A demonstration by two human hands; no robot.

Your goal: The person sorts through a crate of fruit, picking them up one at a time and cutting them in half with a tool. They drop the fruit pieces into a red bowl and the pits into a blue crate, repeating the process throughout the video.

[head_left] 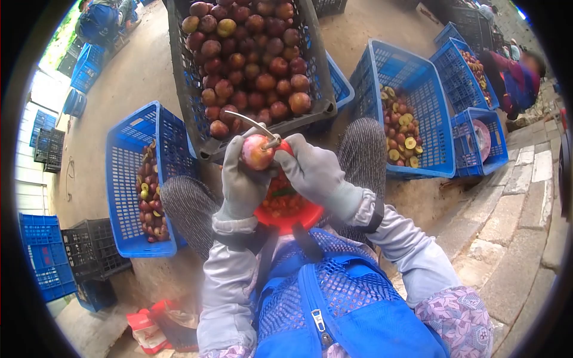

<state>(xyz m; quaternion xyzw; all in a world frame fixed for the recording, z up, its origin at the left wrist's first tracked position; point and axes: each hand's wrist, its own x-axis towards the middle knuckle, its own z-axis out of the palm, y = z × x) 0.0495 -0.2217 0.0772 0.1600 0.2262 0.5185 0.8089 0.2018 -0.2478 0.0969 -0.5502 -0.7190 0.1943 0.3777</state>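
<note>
My left hand (242, 185), in a grey glove, is closed around a reddish plum (255, 154) held up in front of me. My right hand (316, 170), gloved as well, grips a knife with a thin curved blade (248, 121) and a bit of red handle showing at the fingers. The blade's base and the right thumb are right at the plum's side. Below both hands, between my knees, sits a red bowl (292, 222) with small orange-red pieces in it, partly hidden by the hands. Just beyond the hands stands a black crate (206, 143) full of whole plums (256, 65).
Blue crates with cut plums stand on the left (128, 197) and right (439, 119). Stacked crates (89, 244) line the left side. A person (516, 80) is at the far right, another person (101, 24) at the upper left. Red-and-white packaging (149, 331) lies at lower left.
</note>
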